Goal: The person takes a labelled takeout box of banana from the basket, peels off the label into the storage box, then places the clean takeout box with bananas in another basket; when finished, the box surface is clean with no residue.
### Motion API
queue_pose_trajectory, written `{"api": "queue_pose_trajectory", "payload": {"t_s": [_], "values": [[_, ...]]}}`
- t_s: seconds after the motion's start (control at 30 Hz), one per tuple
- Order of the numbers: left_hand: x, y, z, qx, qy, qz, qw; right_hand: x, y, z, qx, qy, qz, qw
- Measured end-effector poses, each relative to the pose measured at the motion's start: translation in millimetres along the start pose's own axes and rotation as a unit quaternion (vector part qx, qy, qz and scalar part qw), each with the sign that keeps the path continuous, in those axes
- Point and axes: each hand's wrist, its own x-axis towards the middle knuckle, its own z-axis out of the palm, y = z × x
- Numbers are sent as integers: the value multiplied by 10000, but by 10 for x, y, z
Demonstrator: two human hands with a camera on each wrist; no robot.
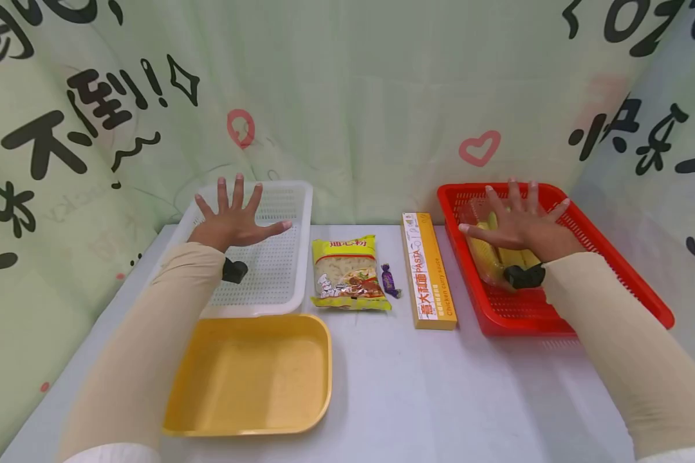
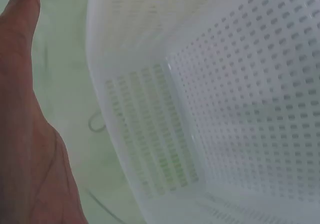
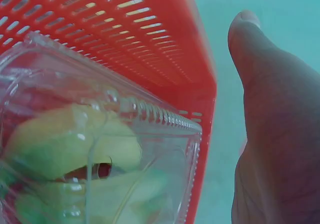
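Note:
My left hand (image 1: 230, 222) is spread over the white perforated basket (image 1: 302, 257), palm down, holding nothing. In the left wrist view the basket's slotted wall (image 2: 145, 129) shows beside the thumb side of the hand. Over the red basket (image 1: 631, 276) my right hand (image 1: 524, 225) is spread as well, with nothing in it. Below it, inside that basket, lies a clear plastic box (image 3: 165, 149) with yellow-green pieces (image 3: 75, 144), perhaps fruit; the hand partly hides it in the head view.
Between the baskets lie a yellow noodle packet (image 1: 350, 273), a small purple-wrapped candy (image 1: 389, 281) and a long pasta box (image 1: 428, 273). A yellow tray (image 1: 249, 379) stands in front of the white basket. A printed green curtain (image 1: 353, 128) hangs behind the table (image 1: 405, 399).

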Motion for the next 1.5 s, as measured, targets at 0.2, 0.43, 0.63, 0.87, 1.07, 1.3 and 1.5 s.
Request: {"api": "queue_pose_trajectory", "payload": {"t_s": [0.2,0.43,0.63,0.87,1.07,1.3,1.5], "values": [[75,256,12,-192,-257,137,9994,19,75,-8,50,18,-14,10000],[156,639,77,-484,-203,569,9970,28,172,7,311,267,-97,9991],[186,1005,219,-384,-156,1038,9937,-14,311,1,638,271,-101,9975],[182,1373,353,-303,-210,1498,9880,-66,452,42,774,77,-28,9970],[201,1689,545,-703,-356,1595,9841,-40,553,26,924,-84,-149,9956],[238,2091,692,-2051,10,1902,9601,2,740,27,1659,-148,-269,9857],[244,2406,850,-3500,-24,1851,9183,-75,914,61,2924,-345,-27,9557]]}}
